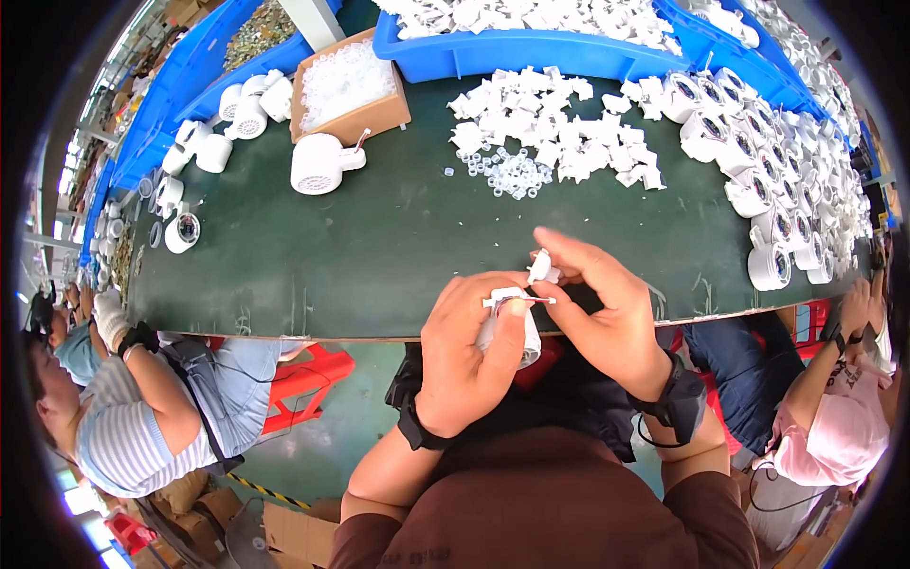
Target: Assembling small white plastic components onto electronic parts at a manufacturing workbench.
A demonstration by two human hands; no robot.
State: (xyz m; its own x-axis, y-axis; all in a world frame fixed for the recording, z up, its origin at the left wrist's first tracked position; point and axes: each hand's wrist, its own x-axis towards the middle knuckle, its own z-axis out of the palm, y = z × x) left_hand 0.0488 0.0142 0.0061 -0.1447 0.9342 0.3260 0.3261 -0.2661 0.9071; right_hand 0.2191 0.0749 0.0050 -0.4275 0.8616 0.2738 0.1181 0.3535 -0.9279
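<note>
My left hand (460, 356) is closed around a white rounded plastic housing (528, 347) at the table's front edge. A thin dark-red wire with a small connector sticks out from the top of this housing, beside my left thumb. In my right hand (621, 318) a small white plastic piece (542, 268) is pinched between thumb and fingers, just above the housing and apart from it. My palm and fingers cover part of the housing. A pile of similar small white pieces (569, 128) lies farther back, with small clear plastic rings (512, 175) beside it.
A white housing (316, 166) stands before a cardboard box (398, 109) of clear parts. Blue bins (531, 57) line the back. White housings (770, 267) crowd the right side; more (213, 152) stand left. People sit at both sides, near a red stool (308, 384).
</note>
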